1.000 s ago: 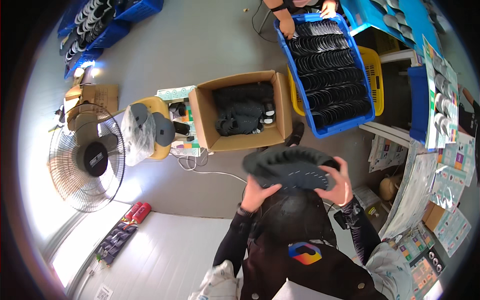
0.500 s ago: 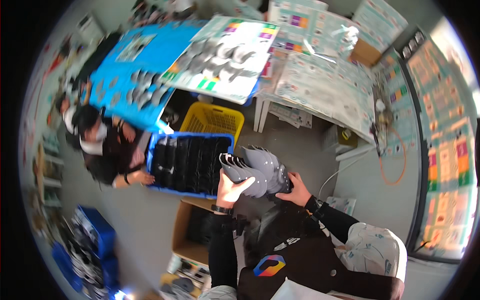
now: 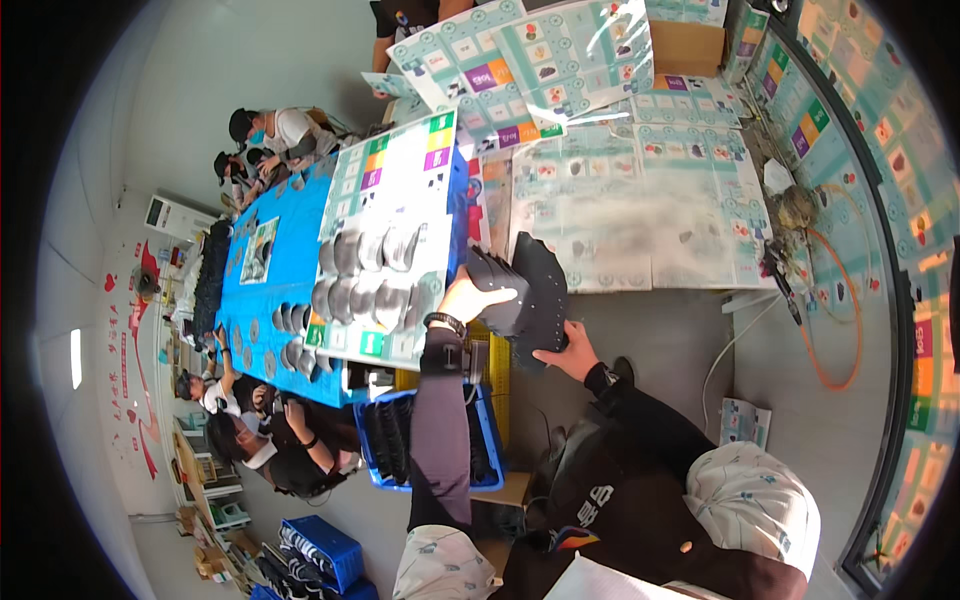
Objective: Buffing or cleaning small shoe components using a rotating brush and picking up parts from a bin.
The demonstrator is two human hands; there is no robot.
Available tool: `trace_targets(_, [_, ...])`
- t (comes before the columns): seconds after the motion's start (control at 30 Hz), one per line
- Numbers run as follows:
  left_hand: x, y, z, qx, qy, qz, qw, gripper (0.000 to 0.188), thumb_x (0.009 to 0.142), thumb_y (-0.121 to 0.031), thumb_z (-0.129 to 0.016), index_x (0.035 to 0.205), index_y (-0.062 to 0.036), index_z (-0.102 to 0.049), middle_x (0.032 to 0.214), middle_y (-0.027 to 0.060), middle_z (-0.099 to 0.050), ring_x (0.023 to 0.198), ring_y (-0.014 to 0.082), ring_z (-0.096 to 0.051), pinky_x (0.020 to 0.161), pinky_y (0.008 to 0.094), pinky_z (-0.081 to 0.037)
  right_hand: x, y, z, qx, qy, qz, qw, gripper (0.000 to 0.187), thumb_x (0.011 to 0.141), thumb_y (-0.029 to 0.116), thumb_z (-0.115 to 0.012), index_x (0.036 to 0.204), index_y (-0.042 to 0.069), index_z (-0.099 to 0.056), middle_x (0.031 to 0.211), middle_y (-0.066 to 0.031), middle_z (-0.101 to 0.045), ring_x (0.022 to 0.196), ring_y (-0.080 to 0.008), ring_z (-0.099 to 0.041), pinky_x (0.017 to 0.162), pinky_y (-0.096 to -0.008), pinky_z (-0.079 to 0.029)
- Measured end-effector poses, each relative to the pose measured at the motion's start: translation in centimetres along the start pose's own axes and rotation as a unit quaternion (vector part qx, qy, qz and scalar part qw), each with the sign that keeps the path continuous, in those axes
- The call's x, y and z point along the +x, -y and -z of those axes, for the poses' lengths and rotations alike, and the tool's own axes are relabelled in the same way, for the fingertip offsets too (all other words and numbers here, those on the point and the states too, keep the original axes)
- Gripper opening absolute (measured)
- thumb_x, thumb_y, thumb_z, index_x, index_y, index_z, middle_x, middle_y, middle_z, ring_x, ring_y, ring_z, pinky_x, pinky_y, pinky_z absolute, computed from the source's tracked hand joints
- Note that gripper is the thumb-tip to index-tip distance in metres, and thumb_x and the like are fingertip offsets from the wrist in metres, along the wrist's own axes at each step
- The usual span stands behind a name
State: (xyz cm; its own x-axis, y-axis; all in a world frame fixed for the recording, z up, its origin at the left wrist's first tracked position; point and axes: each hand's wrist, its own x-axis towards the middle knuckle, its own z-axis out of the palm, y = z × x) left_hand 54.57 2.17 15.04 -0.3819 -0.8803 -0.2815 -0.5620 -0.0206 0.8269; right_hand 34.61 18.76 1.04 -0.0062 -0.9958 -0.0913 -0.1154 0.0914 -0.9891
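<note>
My left hand [image 3: 470,299] is closed around a stack of curved dark grey plates [image 3: 494,270], the thumb lying across their front. Against it stands a taller stack of the same curved plates [image 3: 540,290], with small holes or dots along its edge. My right hand [image 3: 572,352] grips the lower end of this taller stack between thumb and fingers. Both stacks are held in the air in front of the white printed table. Left of my hands, rows of similar curved grey pieces [image 3: 372,250] lie on a printed board [image 3: 385,190].
The printed board overlaps a blue table [image 3: 290,220], where several people sit. A blue crate [image 3: 487,425] of dark pieces stands below my left forearm, beside a yellow crate [image 3: 497,385]. Ahead is a printed-topped table [image 3: 590,200]; an orange hose [image 3: 850,330] hangs at right.
My view has swung up and to the right. Both hands, still holding the stacks, are now before the tables instead of beside the blue crate. The taller stack stands more upright.
</note>
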Motion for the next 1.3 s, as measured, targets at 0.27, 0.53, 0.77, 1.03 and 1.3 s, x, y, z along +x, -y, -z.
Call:
trace_targets(0.27, [19.0, 0.5, 6.8, 0.264, -0.012, 0.107, 0.959, 0.112, 0.057, -0.049, -0.095, 0.139, 0.0087, -0.045, 0.136, 0.0214, -0.057, 0.130, 0.0308, -0.052, 0.113, 0.0386, -0.039, 17.0, -1.2, -0.8, -0.074, -0.013, -0.039, 0.996, 0.082, 0.068, 0.042, -0.088, 0.139, 0.017, -0.055, 0.122, -0.0239, -0.048, 0.114, -0.0369, -0.050, 0.099, -0.0441, -0.047])
trace_targets(0.53, [35.5, 4.4, 10.5, 0.333, 0.212, 0.120, 0.911, 0.105, 0.059, -0.045, -0.094, 0.143, -0.0022, -0.047, 0.132, 0.0171, -0.063, 0.121, 0.0297, -0.060, 0.102, 0.0378, -0.046, 27.7, -6.3, -8.2, -0.154, -0.001, -0.028, 0.988, 0.078, 0.065, 0.043, -0.087, 0.130, 0.008, -0.060, 0.123, -0.0297, -0.050, 0.117, -0.0447, -0.049, 0.102, -0.0463, -0.045])
trace_targets(0.77, [42.0, 11.2, 9.4, 0.469, 0.151, -0.031, 0.870, 0.067, 0.089, -0.034, -0.069, 0.144, -0.0020, -0.047, 0.138, 0.0191, -0.057, 0.130, 0.0369, -0.052, 0.111, 0.0416, -0.043, 33.1, -2.6, -9.8, -0.217, 0.109, -0.072, 0.967, 0.073, 0.074, 0.052, -0.078, 0.125, 0.002, -0.061, 0.135, -0.0251, -0.049, 0.128, -0.0434, -0.040, 0.105, -0.0452, -0.040])
trace_targets(1.03, [18.0, 7.2, 0.4, 0.135, -0.385, -0.088, 0.909, 0.042, 0.085, 0.006, -0.060, 0.127, 0.0012, -0.055, 0.114, 0.0183, -0.063, 0.104, 0.0364, -0.063, 0.092, 0.0411, -0.052, 38.7, -6.4, -1.6, 0.107, -0.138, -0.217, 0.960, 0.051, 0.085, 0.035, -0.076, 0.114, -0.003, -0.060, 0.082, -0.0139, -0.069, 0.068, -0.0230, -0.068, 0.063, -0.0377, -0.055])
trace_targets(1.3, [4.0, 17.7, -12.3, -0.152, -0.396, 0.323, 0.846, 0.056, 0.089, -0.012, -0.071, 0.136, 0.0031, -0.045, 0.112, 0.0159, -0.062, 0.099, 0.0232, -0.066, 0.083, 0.0369, -0.056, 46.8, 1.7, -8.3, -0.219, -0.097, -0.057, 0.969, 0.090, 0.071, 0.051, -0.084, 0.132, 0.000, -0.044, 0.107, -0.0301, -0.067, 0.105, -0.0473, -0.064, 0.088, -0.0509, -0.053])
